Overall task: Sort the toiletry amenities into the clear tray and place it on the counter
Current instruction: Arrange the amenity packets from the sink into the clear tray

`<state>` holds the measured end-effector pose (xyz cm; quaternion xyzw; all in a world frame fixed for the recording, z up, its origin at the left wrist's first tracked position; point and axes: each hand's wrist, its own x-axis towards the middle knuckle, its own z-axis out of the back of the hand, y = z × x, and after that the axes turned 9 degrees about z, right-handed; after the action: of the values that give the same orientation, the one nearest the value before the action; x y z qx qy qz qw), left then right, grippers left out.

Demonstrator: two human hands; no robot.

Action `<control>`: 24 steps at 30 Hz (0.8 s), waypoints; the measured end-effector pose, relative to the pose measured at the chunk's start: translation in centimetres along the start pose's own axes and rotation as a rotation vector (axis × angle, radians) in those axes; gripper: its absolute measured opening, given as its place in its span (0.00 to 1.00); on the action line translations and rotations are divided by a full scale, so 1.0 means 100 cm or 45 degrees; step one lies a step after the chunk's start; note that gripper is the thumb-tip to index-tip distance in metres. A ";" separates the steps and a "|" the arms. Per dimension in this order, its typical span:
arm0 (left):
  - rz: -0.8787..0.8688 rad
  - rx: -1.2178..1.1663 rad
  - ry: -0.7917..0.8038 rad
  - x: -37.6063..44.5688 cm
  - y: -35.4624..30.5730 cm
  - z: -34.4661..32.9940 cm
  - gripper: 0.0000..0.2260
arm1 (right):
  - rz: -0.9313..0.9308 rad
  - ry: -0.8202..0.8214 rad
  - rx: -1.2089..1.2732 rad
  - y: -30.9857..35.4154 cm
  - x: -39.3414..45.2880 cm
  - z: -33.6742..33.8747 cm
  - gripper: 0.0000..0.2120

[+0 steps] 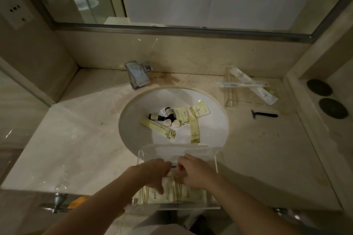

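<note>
A clear acrylic tray (216, 160) rests on the counter's front edge, overlapping the sink rim. Pale yellow packets (183, 192) lie flat inside it. My left hand (152, 173) and my right hand (196, 173) are both inside the tray, fingertips nearly touching over a small item I cannot make out. In the white sink (214, 128) lie several more yellow packets (194, 126), small dark-capped bottles (154, 116) and round white pieces (175, 123).
A chrome faucet (138, 76) stands behind the sink. On the right counter lie white wrapped items (252, 87), a second clear tray (229, 99) and a black razor (264, 115). Two dark round discs (324, 97) sit at the far right. A mirror spans the back wall.
</note>
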<state>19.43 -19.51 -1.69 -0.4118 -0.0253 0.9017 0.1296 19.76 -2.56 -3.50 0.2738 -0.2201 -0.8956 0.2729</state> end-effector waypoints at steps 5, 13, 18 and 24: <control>-0.006 -0.258 -0.337 0.021 0.003 0.057 0.10 | -0.045 -0.467 0.087 -0.019 0.022 0.036 0.08; 0.272 -0.563 -0.527 0.113 0.019 0.123 0.08 | -0.263 -0.371 -0.156 -0.084 0.091 0.073 0.14; 0.308 -0.523 -0.417 0.189 0.029 0.125 0.13 | -0.369 -0.082 -0.373 -0.123 0.136 0.083 0.16; 0.375 -0.591 -0.383 0.277 0.043 0.110 0.15 | -0.342 0.056 -0.554 -0.161 0.172 0.083 0.15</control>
<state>-7.09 -15.93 -15.43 -0.2915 -0.1895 0.9317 -0.1053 -3.30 1.14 -12.34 0.2547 0.0221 -0.9440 0.2085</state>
